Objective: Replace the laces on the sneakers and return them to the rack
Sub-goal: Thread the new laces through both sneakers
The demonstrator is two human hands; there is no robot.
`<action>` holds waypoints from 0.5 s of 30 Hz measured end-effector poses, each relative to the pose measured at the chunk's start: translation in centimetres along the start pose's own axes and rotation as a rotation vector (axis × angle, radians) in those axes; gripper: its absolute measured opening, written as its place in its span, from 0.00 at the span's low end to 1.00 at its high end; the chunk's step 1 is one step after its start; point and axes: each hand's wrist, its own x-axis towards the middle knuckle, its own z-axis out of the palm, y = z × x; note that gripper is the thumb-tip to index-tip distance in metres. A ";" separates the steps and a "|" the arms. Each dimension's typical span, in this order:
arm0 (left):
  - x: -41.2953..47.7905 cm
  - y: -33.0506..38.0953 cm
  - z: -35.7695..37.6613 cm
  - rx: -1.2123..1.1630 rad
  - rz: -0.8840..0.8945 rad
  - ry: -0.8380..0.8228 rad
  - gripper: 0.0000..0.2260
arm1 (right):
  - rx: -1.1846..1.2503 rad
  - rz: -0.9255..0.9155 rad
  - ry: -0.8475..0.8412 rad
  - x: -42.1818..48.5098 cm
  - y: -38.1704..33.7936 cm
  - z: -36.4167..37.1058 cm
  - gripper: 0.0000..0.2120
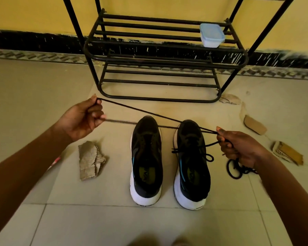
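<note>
Two black sneakers with white soles stand side by side on the tiled floor, toes toward the rack: the left sneaker shows no lace, the right sneaker carries a tied black lace. A loose black lace is stretched doubled above the shoes. My left hand pinches its folded end at the upper left. My right hand grips the other end at the right. A coiled black lace lies on the floor under my right hand. The black metal shoe rack stands behind the shoes.
A white lidded plastic box sits on the rack's middle shelf at the right. Torn cardboard pieces lie on the floor: one left of the shoes, others at the right. A yellow wall with a black base runs behind.
</note>
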 end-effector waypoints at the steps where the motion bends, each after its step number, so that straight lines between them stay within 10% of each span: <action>1: 0.0 0.1 0.1 0.124 0.011 0.005 0.12 | -0.016 0.004 0.003 0.1 0.1 0.0 0.17; 7: 0.7 0.7 -1.1 1.746 0.553 0.117 0.08 | -0.179 0.011 -0.082 0.0 0.5 1.0 0.16; 15: 1.5 1.4 -0.8 1.702 0.630 0.310 0.09 | -0.283 -0.087 -0.078 -0.8 0.4 2.2 0.17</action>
